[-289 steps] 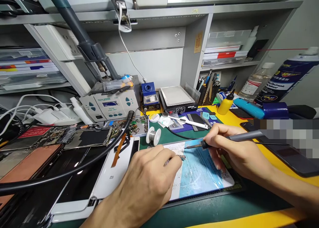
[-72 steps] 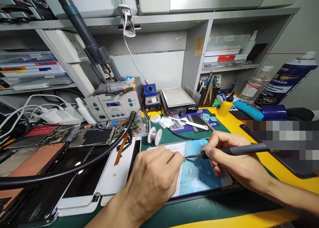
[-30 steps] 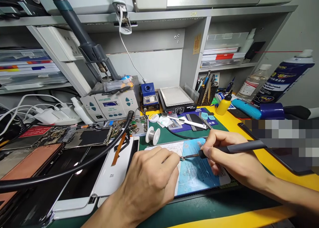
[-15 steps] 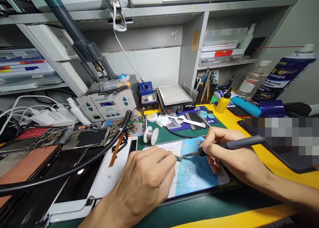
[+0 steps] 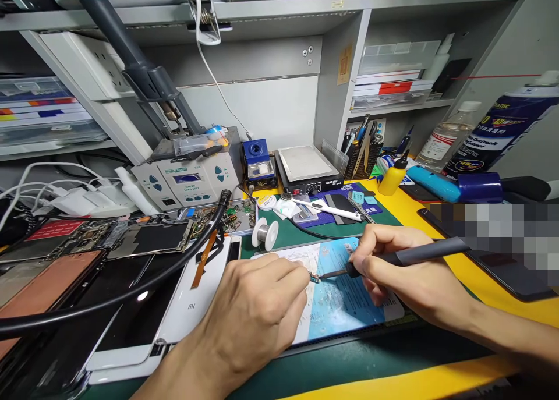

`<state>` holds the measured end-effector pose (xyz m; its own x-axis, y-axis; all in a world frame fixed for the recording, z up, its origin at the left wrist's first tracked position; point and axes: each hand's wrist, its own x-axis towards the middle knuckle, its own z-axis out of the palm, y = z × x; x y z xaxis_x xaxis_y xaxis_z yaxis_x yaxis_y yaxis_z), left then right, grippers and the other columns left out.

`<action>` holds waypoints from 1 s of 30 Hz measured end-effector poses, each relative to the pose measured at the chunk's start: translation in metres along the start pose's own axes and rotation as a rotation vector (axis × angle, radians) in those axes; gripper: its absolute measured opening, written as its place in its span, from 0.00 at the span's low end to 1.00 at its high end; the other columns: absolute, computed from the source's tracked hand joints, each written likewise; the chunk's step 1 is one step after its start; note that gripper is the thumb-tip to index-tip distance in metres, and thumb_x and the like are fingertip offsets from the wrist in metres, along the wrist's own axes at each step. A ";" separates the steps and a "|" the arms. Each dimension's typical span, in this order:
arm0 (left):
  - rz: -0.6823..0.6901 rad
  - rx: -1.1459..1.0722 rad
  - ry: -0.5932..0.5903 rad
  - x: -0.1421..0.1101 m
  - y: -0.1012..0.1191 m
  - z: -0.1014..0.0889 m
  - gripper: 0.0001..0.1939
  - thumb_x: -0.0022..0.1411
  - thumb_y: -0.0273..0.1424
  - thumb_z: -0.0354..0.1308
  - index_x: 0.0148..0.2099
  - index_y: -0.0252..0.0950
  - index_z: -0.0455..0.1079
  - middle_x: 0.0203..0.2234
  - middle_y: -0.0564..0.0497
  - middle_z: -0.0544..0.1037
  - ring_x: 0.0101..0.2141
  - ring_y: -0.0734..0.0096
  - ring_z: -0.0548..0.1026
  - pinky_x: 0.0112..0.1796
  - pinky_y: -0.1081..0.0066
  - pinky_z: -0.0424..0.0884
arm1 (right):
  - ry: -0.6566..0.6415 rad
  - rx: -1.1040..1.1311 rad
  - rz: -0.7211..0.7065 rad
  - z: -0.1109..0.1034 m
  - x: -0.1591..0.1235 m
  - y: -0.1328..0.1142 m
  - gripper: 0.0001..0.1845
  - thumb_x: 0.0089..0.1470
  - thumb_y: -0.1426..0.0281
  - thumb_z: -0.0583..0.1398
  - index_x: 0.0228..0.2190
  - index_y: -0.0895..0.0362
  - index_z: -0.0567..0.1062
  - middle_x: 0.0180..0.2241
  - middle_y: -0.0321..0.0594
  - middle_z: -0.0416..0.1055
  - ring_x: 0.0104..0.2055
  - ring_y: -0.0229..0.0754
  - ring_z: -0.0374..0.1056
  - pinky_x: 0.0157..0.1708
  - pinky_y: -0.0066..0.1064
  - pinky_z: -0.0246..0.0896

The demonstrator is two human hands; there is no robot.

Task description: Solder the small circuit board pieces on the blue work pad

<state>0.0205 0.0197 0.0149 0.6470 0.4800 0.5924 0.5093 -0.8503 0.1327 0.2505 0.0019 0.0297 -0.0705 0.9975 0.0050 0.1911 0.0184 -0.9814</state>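
My right hand (image 5: 399, 269) is closed round a dark soldering iron (image 5: 430, 251), held like a pen. The iron's thin tip reaches left to a small circuit board piece (image 5: 315, 277); whether it touches cannot be made out. My left hand (image 5: 266, 307) pinches that small board at its left end, with the fingertips partly hidden behind the knuckles. Beneath both hands lies a white and blue printed booklet (image 5: 345, 324), on a dark pad over the green mat (image 5: 332, 362).
Left of my hands lie a white phone back cover (image 5: 192, 307) and several phone parts, crossed by a black hose (image 5: 174, 278). A solder spool (image 5: 264, 234), a hot plate (image 5: 308, 166) and a soldering station (image 5: 258, 161) stand behind. A yellow bottle (image 5: 393, 176) stands right.
The view has shifted very slightly. Both hands keep their grips, and the iron's tip stays by the small board.
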 end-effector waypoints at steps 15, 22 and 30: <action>0.013 0.002 -0.009 0.001 0.001 -0.002 0.09 0.61 0.18 0.56 0.31 0.35 0.72 0.21 0.54 0.72 0.22 0.70 0.67 0.26 0.67 0.62 | -0.005 -0.004 -0.005 0.001 -0.002 -0.001 0.09 0.44 0.75 0.63 0.18 0.55 0.70 0.13 0.29 0.68 0.13 0.33 0.64 0.14 0.22 0.61; 0.011 0.017 -0.045 0.002 0.000 -0.003 0.10 0.63 0.19 0.55 0.30 0.35 0.71 0.22 0.54 0.71 0.23 0.70 0.66 0.26 0.67 0.61 | -0.017 0.003 0.005 0.002 -0.002 -0.002 0.09 0.45 0.74 0.64 0.18 0.54 0.70 0.13 0.30 0.68 0.13 0.34 0.64 0.14 0.23 0.62; 0.018 0.011 -0.052 0.002 0.001 -0.006 0.13 0.63 0.19 0.54 0.26 0.36 0.66 0.20 0.55 0.67 0.22 0.72 0.63 0.25 0.66 0.57 | -0.010 -0.012 0.011 0.002 0.000 -0.003 0.10 0.45 0.73 0.64 0.18 0.54 0.70 0.13 0.30 0.69 0.13 0.34 0.65 0.14 0.22 0.61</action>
<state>0.0191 0.0185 0.0208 0.6846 0.4755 0.5525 0.5031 -0.8567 0.1139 0.2481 0.0013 0.0322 -0.0777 0.9969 -0.0082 0.2033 0.0078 -0.9791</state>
